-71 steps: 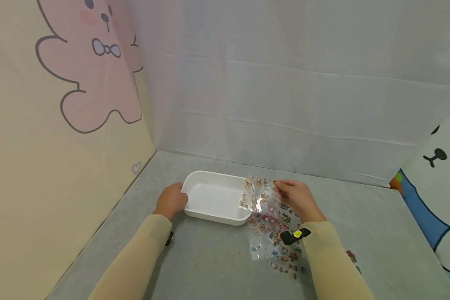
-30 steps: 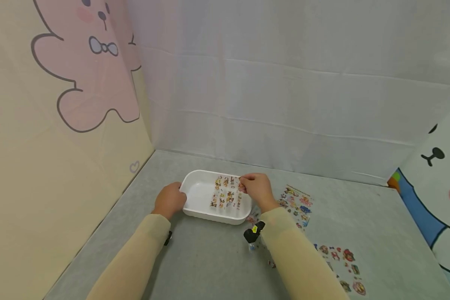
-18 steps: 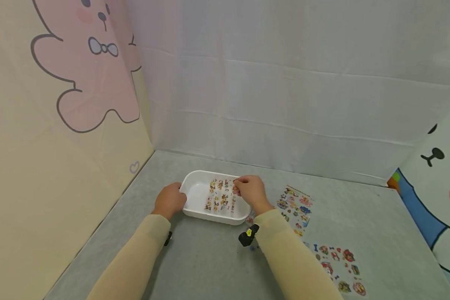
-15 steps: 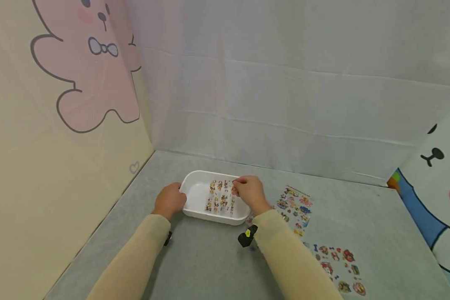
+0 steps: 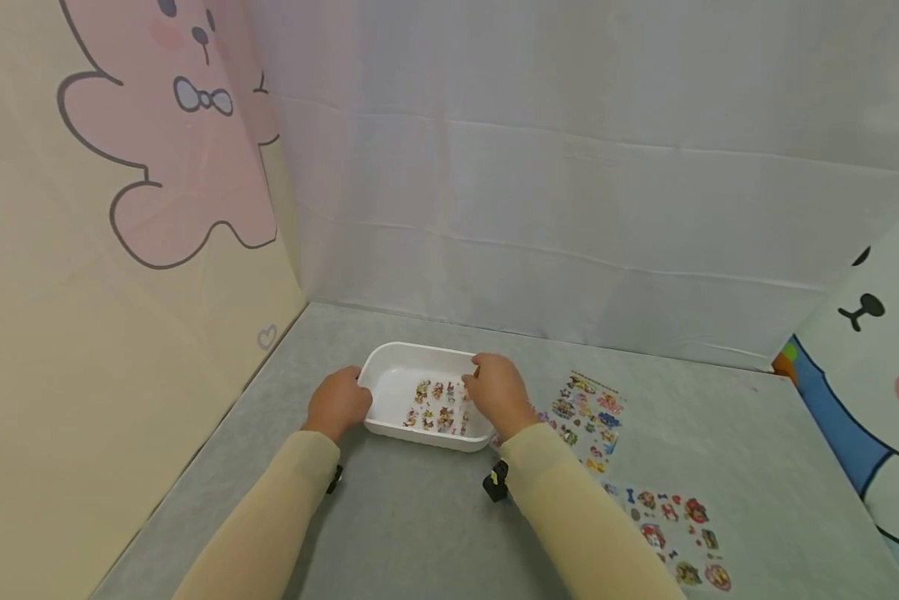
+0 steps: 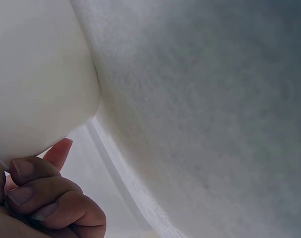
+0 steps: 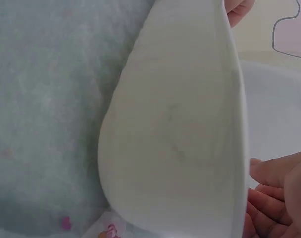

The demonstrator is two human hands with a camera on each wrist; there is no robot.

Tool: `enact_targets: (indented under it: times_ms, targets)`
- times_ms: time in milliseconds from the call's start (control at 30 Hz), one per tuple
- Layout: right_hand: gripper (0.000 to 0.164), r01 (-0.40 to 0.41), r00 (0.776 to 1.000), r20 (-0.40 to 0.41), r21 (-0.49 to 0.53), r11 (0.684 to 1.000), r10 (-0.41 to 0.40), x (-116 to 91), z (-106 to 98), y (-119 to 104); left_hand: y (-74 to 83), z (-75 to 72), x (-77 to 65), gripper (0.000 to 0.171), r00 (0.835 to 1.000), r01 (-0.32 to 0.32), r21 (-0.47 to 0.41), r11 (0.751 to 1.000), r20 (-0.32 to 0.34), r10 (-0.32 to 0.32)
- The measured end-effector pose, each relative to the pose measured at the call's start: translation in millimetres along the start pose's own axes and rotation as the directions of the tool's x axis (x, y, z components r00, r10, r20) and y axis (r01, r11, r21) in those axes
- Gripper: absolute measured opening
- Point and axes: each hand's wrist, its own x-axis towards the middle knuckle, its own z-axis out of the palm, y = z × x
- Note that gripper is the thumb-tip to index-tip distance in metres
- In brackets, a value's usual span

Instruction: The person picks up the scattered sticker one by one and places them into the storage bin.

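A white plastic tray (image 5: pixel 391 392) stands on the grey table. My left hand (image 5: pixel 338 403) grips its left end, and in the left wrist view its curled fingers (image 6: pixel 66 201) sit below the tray's edge. Inside the tray lies a clear sticker sheet (image 5: pixel 437 407) with small brown and yellow figures, toward the right half. Over the tray's right end is my right hand (image 5: pixel 500 392). In the right wrist view its thumb and fingers (image 7: pixel 272 171) are apart just past the rim, with no sheet visible between them.
Right of the tray lies a colourful sticker sheet (image 5: pixel 590 419), partly overlapped by my right forearm. Another sticker sheet (image 5: pixel 674 533) is nearer me on the right, its left part behind the sleeve. A white cloth (image 5: pixel 554 192) hangs behind the table.
My right hand has carried the clear sticker sheet leftward from the table into the tray. Its fingers have since parted, and the sheet has dropped lower in the tray. The left hand keeps its grip.
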Motion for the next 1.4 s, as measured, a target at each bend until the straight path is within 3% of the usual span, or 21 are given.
enact_targets:
  times_ms: [233, 733, 967, 1400]
  targets:
    - [0.035, 0.027, 0.999, -0.034, -0.073, 0.997, -0.030, -5.1, -7.7, 5.2, 1.9, 0.3, 0.0, 0.050, 1.000, 0.018, -0.002, 1.000, 0.013, -0.018]
    - [0.031, 0.090, 0.996, 0.009, -0.019, 0.996, -0.090, -19.8, -20.0, 13.8, 0.3, -0.2, -0.3, 0.050, 0.999, 0.032, -0.002, 0.999, 0.015, -0.032]
    - [0.028, 0.117, 0.993, -0.024, -0.022, 0.993, -0.117, -36.1, -25.5, 18.3, 0.0, 0.2, -0.8, 0.051, 0.999, 0.042, -0.002, 0.999, 0.016, -0.042]
    - [0.035, 0.003, 1.000, -0.029, -0.082, 0.997, -0.006, -73.3, -41.3, 64.0, 0.0, -0.7, -1.8, 0.049, 0.999, 0.033, -0.001, 0.999, 0.003, -0.033]
